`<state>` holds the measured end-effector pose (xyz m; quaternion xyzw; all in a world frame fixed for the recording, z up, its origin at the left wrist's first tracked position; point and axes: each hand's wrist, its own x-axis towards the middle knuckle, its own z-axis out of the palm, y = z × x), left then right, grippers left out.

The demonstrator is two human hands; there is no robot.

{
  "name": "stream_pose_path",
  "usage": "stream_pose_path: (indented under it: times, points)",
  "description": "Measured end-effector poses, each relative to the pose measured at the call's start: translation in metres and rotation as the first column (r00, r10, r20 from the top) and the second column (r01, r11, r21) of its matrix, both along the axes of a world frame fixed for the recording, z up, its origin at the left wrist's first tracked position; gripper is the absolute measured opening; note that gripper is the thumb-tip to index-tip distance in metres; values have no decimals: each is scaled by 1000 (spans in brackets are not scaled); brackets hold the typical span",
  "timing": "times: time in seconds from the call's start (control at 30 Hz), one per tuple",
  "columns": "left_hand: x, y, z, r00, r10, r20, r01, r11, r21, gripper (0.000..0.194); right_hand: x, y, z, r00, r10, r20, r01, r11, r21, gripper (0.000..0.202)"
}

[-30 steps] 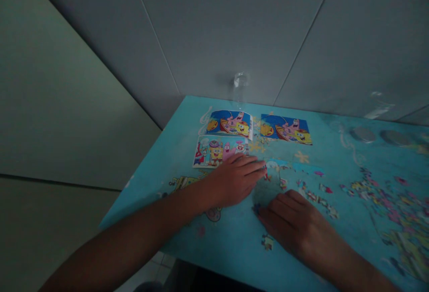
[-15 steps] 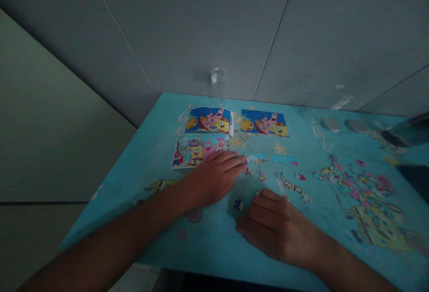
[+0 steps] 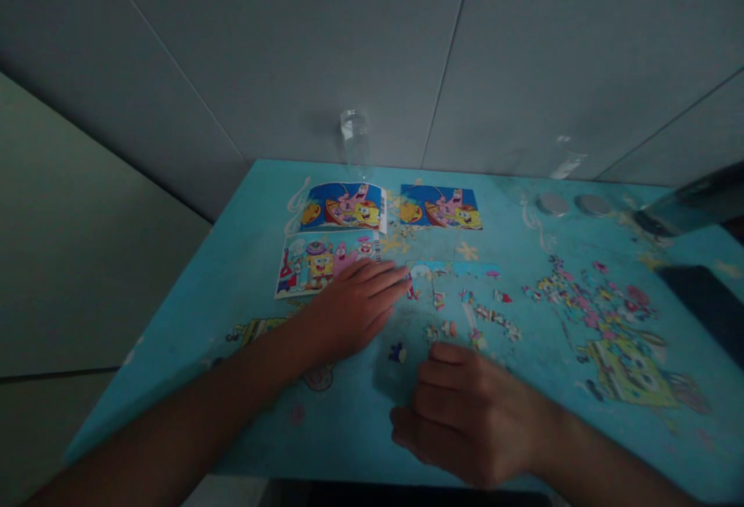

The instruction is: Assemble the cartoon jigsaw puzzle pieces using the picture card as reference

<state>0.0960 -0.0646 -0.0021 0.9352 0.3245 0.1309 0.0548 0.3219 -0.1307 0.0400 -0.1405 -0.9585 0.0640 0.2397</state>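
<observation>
My left hand (image 3: 363, 309) lies flat with its fingers stretched out, the fingertips at the left end of a partly joined puzzle strip (image 3: 456, 268). Under its edge is a picture card with cartoon figures (image 3: 319, 259). My right hand (image 3: 465, 414) is curled near the table's front, its fingers bent under; whatever they hold, if anything, is hidden. A dark blue puzzle piece (image 3: 398, 352) lies between the hands. Several loose pieces (image 3: 491, 315) are spread beyond my right hand. Farther back are a curved blue picture card (image 3: 346, 206) and a flat blue picture (image 3: 442, 207).
A pile of puzzle pieces (image 3: 587, 298) lies to the right on the blue patterned table (image 3: 349, 437). Clear containers (image 3: 356, 143) stand by the wall. Two round lids (image 3: 552, 205), a dark flat object (image 3: 703, 298) and a dark transparent object (image 3: 691, 201) are at the right.
The view has shifted slightly, bringing more of the right side into sight. My right hand has drawn back toward the front edge, uncovering a few pieces. My left hand stays at the strip.
</observation>
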Motion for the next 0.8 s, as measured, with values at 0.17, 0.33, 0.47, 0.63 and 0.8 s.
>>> stream_pose_path:
  times: [0.17, 0.33, 0.47, 0.63, 0.8]
  points:
    - [-2, 1, -2, 1000, -7, -12, 7, 1000, -9, 46, -8, -9, -12, 976, 130, -177, -111, 987, 113, 8]
    - [-4, 2, -4, 1000, -9, -12, 8, 1000, -15, 49, -9, -14, -16, 953, 267, -146, -246, 958, 146, 15]
    - [-4, 3, -6, 1000, -11, 13, 12, 1000, -20, 49, -7, -14, -15, 944, 290, -156, -265, 950, 164, 24]
    - [-6, 4, -10, 1000, -9, 21, 10, 999, -31, 51, -9, -13, -19, 950, 257, -176, -226, 958, 177, 27]
    - [-8, 5, -10, 1000, -20, -3, 20, 1000, -19, 51, -12, -14, -19, 945, 272, -182, -234, 951, 204, 22]
